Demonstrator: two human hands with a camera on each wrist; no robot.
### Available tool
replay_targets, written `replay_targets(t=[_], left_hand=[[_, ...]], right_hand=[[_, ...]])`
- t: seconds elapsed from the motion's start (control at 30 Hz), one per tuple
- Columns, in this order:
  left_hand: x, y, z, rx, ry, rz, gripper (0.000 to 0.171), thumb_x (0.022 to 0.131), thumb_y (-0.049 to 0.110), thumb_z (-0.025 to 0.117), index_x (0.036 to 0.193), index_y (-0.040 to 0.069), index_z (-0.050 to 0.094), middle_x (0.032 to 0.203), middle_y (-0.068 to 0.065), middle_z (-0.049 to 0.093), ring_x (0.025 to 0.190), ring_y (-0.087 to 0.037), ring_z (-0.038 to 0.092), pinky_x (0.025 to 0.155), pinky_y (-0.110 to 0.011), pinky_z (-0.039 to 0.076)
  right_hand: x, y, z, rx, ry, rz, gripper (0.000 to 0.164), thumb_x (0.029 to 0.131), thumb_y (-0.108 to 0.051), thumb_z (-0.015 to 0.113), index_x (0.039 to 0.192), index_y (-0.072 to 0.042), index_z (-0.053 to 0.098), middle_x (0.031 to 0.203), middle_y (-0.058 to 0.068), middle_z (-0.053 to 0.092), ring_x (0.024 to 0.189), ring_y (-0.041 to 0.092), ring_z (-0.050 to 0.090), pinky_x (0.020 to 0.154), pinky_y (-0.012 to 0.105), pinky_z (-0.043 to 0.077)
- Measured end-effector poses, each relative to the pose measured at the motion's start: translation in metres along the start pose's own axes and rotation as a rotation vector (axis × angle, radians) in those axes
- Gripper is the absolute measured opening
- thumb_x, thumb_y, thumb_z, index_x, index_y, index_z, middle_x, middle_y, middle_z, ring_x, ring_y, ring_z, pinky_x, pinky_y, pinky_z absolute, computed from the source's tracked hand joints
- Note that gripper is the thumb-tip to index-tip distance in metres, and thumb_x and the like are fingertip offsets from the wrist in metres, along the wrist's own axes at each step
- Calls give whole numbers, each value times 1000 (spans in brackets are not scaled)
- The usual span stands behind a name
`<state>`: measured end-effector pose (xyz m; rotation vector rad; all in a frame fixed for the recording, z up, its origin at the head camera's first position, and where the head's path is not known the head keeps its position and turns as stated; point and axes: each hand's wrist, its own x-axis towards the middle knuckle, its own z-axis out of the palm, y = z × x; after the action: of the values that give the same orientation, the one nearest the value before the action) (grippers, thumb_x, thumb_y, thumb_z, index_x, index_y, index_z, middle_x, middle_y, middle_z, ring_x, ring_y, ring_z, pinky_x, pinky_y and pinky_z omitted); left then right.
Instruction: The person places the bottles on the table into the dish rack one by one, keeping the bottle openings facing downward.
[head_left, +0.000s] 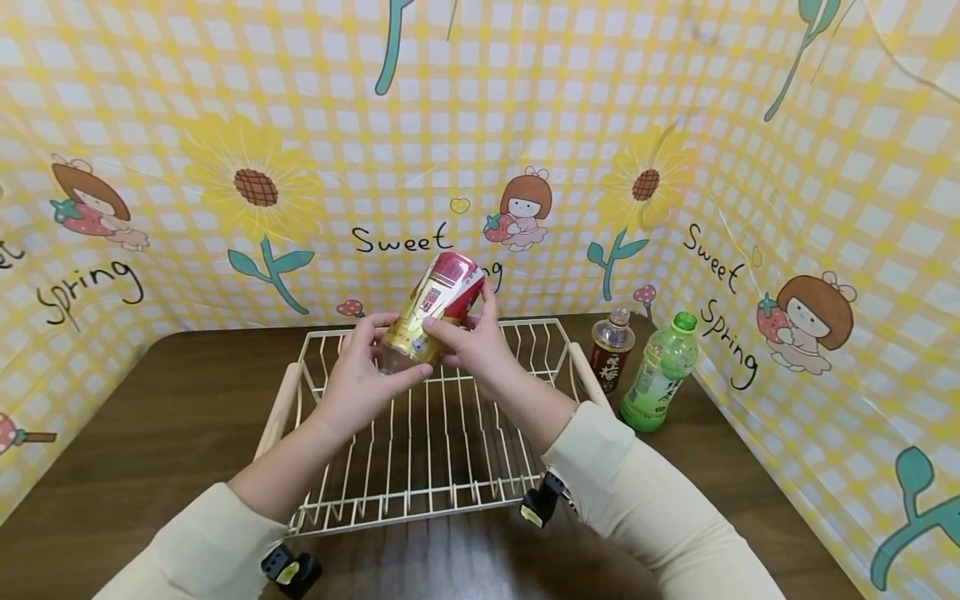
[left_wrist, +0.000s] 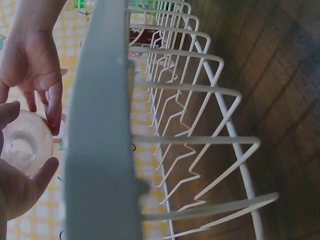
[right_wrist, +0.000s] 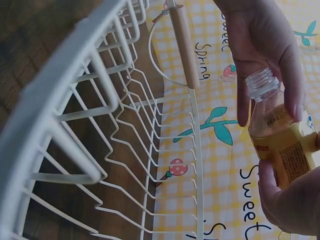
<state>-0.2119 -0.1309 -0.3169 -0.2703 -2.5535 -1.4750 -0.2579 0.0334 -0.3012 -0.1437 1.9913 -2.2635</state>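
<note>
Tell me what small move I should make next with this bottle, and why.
I'd probably lower the red-and-gold bottle a little toward the wire rack, neck first. Your left hand and right hand both grip it above the rack, and its uncapped neck slants downward, so that looks like the simplest way down.

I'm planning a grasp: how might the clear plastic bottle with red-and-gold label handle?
The bottle is probably light: its shoulder looks empty, its neck uncapped. Being rounded, it would likely roll if laid down. Clear and thin-looking, it may flex when squeezed.
</note>
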Motion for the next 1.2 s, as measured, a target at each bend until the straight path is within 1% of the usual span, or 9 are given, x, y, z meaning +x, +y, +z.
replay_targets(t=[0.2,0.33,0.47,0.67,0.8,0.9,1.03,1.13,1.2], left_hand=[[-2,-3,-18,-27,-121,16,68,94,33,66,148,11,30,143,-23,43,125,-37,49,91,-45,49],[-1,-11,-36,-11,-144,-8,65,102,37,49,152,3,26,148,-29,39,132,-44,42,105,-58,40],[1,-31,-61,68,-120,-70,68,105,41,39,152,-4,22,152,-34,26,138,-51,29,111,-63,28],[-2,-69,-86,142,-158,-221,77,104,43,37,155,-5,4,157,-38,7,141,-56,12,110,-68,21],[-5,-91,-87,38,-190,-348,84,103,41,41,154,-2,-10,159,-34,-2,144,-54,8,115,-65,17],[-7,-101,-84,-16,-200,-389,86,103,34,45,153,0,-16,159,-32,-8,145,-52,5,116,-63,17],[-8,-107,-82,-13,-194,-371,86,100,18,48,153,0,-17,158,-34,-8,145,-51,7,113,-59,24],[-8,-109,-82,-10,-188,-354,83,98,9,46,153,-1,-16,158,-36,-5,141,-49,17,102,-42,37],[-8,-110,-82,-19,-182,-346,81,98,6,44,153,-1,-14,157,-37,-3,135,-46,23,91,-28,39]], right_hand=[[7,-2,3,-1,-31,20,101,87,-12,71,156,-36,2,144,22,43,119,38,58,89,48,55],[15,0,5,-33,-42,16,101,86,-13,73,156,-36,5,139,22,46,119,35,57,87,49,56],[23,3,7,-77,-53,23,103,84,-12,75,157,-35,5,135,22,47,118,34,56,89,50,54],[33,8,12,-143,-65,39,104,83,-13,76,157,-36,6,134,19,48,114,30,56,85,46,55],[38,12,17,-158,-73,43,105,83,-12,76,157,-37,6,136,20,47,117,31,55,88,47,54],[43,15,23,-153,-78,54,106,82,-9,76,157,-37,6,139,21,45,122,33,53,91,50,53],[49,21,31,-161,-88,56,108,81,-6,77,157,-36,7,142,22,45,125,34,51,90,50,54],[54,27,34,-178,-106,48,109,80,-4,77,157,-36,6,143,22,44,126,35,52,89,50,54],[56,30,36,-190,-123,48,110,80,-4,77,157,-35,6,144,22,44,126,35,52,89,50,54]])
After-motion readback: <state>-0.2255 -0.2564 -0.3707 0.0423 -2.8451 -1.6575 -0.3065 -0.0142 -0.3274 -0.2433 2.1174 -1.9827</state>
